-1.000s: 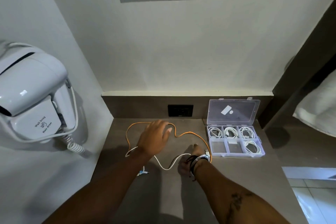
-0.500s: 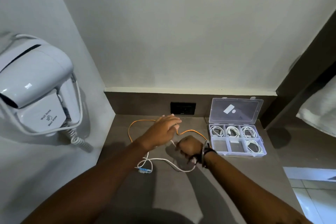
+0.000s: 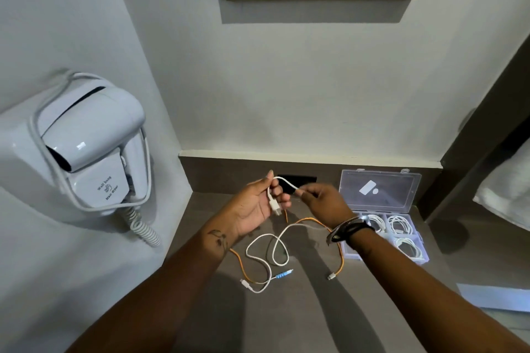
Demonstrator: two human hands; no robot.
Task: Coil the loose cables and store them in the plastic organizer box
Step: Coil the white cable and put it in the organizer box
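White cable [image 3: 279,241] now lifted, both hands pinching

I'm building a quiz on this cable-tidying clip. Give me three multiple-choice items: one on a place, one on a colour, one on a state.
1. Where is the organizer box? A by the right hand B under the hair dryer C on the floor
2. What colour is the cable held by both hands? A orange B white C black
3. The box lid is: A shut B removed C open

A: it sits beside the right hand.
B: the white cable spans from the left hand; the orange cable lies on the counter.
C: it stands raised.
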